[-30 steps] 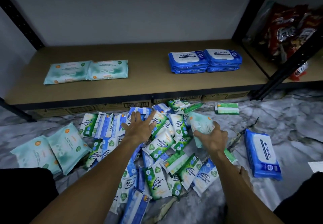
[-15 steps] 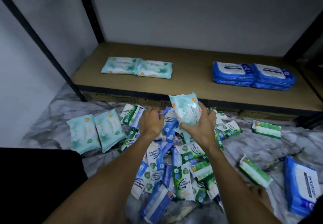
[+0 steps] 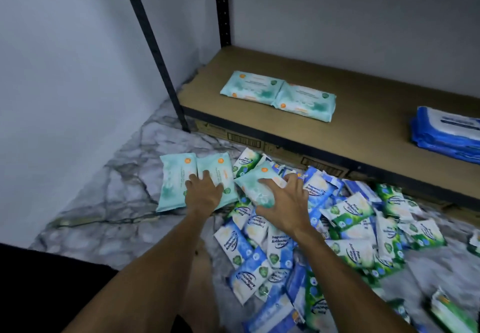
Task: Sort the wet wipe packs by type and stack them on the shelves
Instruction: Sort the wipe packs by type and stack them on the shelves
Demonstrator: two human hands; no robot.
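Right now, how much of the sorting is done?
Only a little. Done: two pale green packs and a blue stack lie on the shelf. In hand: the right hand holds a third green pack beside the floor pair, which the left hand touches. Left: the big heap of small blue and green packs on the floor.

Left arm: yours reaches forward from the lower left, bare, forearm nearly straight.
Left hand (image 3: pixel 205 193): palm down, fingers straight and spread.
Right arm: bare, comes in from the lower right, angled inward.
Right hand (image 3: pixel 284 203): palm down, thumb and fingers curled round a mint pack (image 3: pixel 252 190).
Spacing: your hands sit near each other, not touching.
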